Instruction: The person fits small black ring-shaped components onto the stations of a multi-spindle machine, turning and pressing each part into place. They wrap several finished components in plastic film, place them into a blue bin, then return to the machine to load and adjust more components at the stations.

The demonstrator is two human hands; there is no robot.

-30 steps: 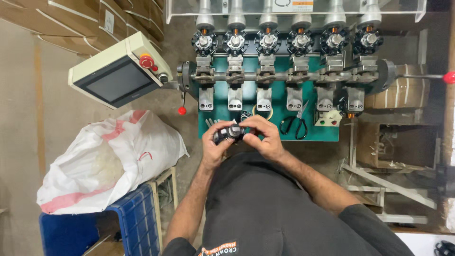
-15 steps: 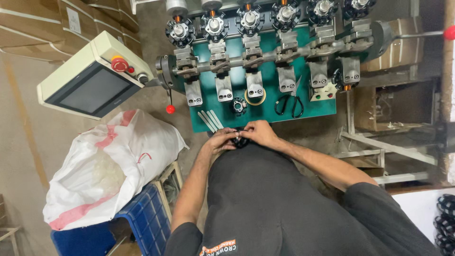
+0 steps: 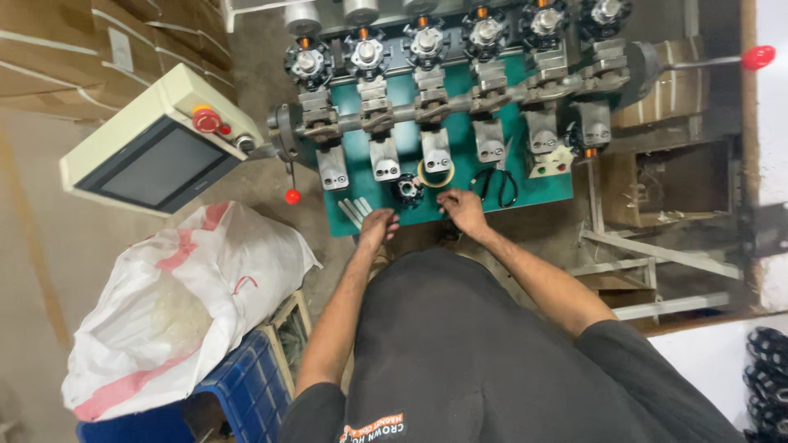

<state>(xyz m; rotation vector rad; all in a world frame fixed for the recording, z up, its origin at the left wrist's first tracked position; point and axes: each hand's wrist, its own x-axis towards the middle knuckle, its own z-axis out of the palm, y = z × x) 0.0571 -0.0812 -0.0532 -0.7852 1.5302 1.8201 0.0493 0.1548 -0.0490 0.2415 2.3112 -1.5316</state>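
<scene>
I stand over a green machine table [image 3: 525, 187] with a row of several grey winding stations. My left hand [image 3: 379, 226] rests at the table's front edge, fingers loose, next to a few pale rods [image 3: 355, 212]. My right hand [image 3: 463, 209] hovers over the table just right of a small black round part [image 3: 408, 190] that sits on the green surface. Neither hand holds anything. A yellow tape ring [image 3: 436, 172] lies behind the black part, and black-handled scissors [image 3: 497, 185] lie right of my right hand.
A cream control box with a dark screen and red button [image 3: 156, 148] juts out at left. A white sack [image 3: 176, 303] rests on a blue crate [image 3: 246, 394] below it. Cardboard boxes [image 3: 74, 49] stack at upper left. Red-knobbed levers [image 3: 757, 57] stick out at right.
Both hands held the black part together near my body; now they have parted and reached to the table, where the black part sits. The view has shifted down and right.
</scene>
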